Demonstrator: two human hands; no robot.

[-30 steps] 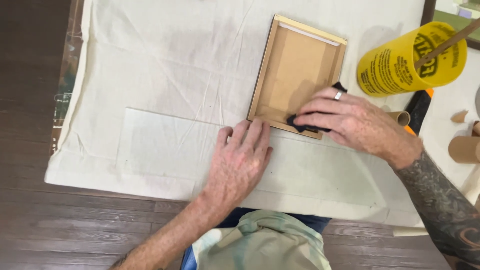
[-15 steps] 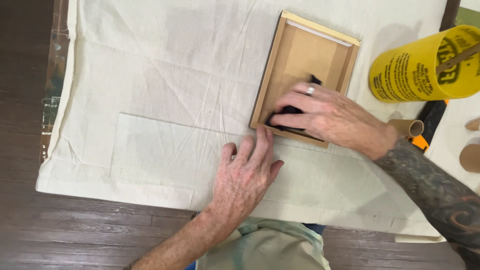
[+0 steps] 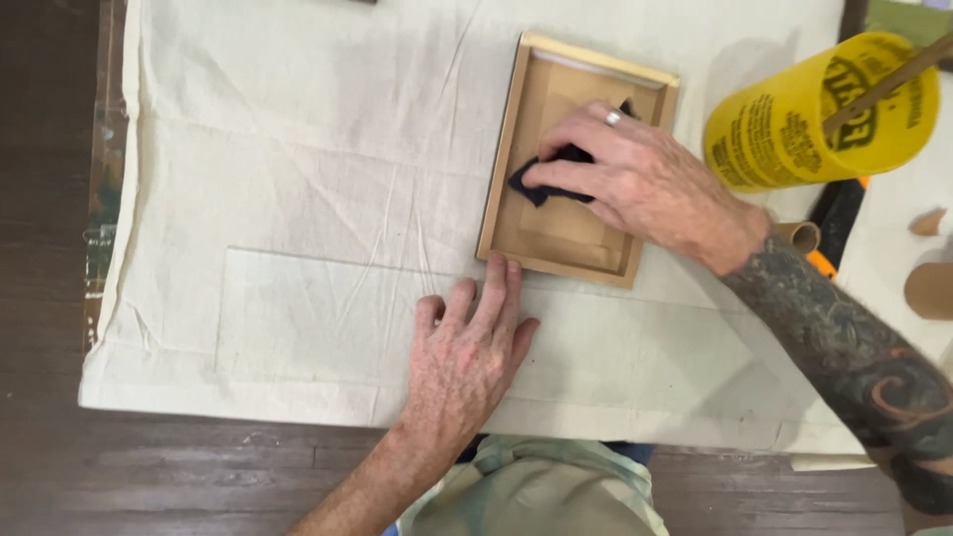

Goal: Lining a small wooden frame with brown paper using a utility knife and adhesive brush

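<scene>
Lay near the far right part of a pale cloth (image 3: 298,199) spread over a dark wooden table (image 3: 50,298): a shallow rectangular wooden frame (image 3: 501,174), hollow side up, slightly tilted to the cloth's edges. Pressed into that hollow by the right hand (image 3: 635,179): a small dark rag (image 3: 541,179), pinched under the fingertips, grip closed down on it, fingers curled and a ring on one of them. Rested flat on the cloth just in front of the frame's near edge: the left hand (image 3: 467,362), fingers spread and pointing away, fingertips touching or nearly touching the frame's rim, hard to tell which from this angle; grip wide and holding nothing. Stood to the right of the frame, close beside the right wrist: a yellow cylindrical container (image 3: 794,119) with a wooden stick (image 3: 884,84) leaning out of it. Showed partly beneath that container: a black and orange tool (image 3: 834,223), mostly hidden.
</scene>
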